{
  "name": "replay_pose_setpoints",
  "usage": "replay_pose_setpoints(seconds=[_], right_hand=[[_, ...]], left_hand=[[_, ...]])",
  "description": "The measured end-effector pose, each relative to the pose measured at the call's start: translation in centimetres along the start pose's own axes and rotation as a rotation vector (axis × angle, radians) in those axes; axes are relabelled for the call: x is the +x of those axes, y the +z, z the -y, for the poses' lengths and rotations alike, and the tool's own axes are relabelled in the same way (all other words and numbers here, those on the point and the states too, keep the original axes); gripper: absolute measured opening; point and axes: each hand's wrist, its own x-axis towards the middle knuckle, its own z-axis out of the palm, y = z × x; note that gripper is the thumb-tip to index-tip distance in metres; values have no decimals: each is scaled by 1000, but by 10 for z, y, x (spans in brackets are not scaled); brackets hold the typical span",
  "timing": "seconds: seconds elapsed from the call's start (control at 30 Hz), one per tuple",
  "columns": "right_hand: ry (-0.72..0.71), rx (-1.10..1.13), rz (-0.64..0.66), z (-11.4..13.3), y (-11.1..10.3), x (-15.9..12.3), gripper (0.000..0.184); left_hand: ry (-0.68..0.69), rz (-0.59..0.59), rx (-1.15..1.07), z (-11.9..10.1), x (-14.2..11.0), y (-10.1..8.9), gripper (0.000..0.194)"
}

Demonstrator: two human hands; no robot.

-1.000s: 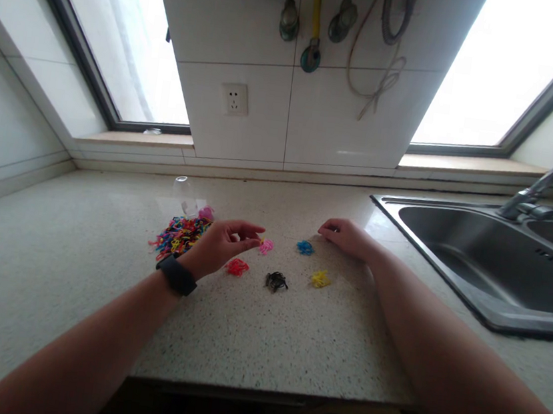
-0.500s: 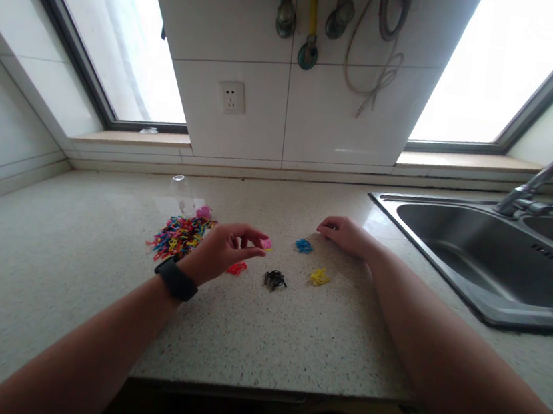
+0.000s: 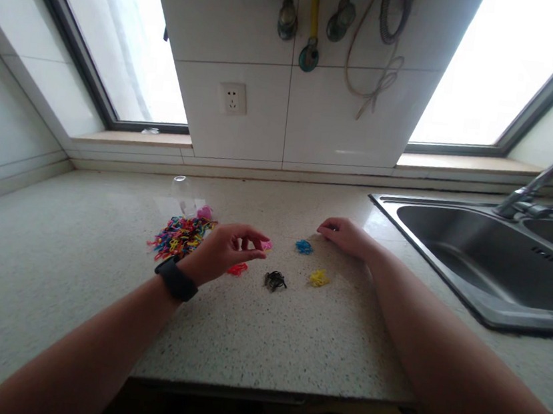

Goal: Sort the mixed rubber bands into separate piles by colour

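My left hand, a dark watch at its wrist, reaches over the small pink rubber-band pile. Its thumb and forefinger are bent toward each other around what looks like a yellow rubber band. Partly behind this hand lies a red pile. My right hand rests on the counter with curled fingers, just right of the blue pile; what they hold, if anything, is hidden. Closer to me are a black pile and a yellow pile. A large mixed-colour heap lies left.
A clear plastic container is behind the mixed heap, beside a pink item. On the right, a steel sink with a faucet is set into the speckled counter. The tiled wall carries a socket.
My left hand has shifted slightly right and toward me, covering more of the pink and red piles. Over the last half second it stays nearly still. My right hand keeps its place.
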Motion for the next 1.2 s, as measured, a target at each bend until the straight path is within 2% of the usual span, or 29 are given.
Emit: replay_pose_setpoints(seconds=[0.3,0.53,0.87,1.2], right_hand=[[-6,-7,-4,4,-1,-2,23],[4,-15,-8,1,-1,-1,23],[-22,-16,7,3,-1,-1,23],[17,-3,8,5,-1,-2,22]], left_hand=[[69,61,75,-1,0,-2,19],[95,51,51,0,0,-1,16],[116,71,49,0,1,1,22],[39,68,31,5,0,3,20]])
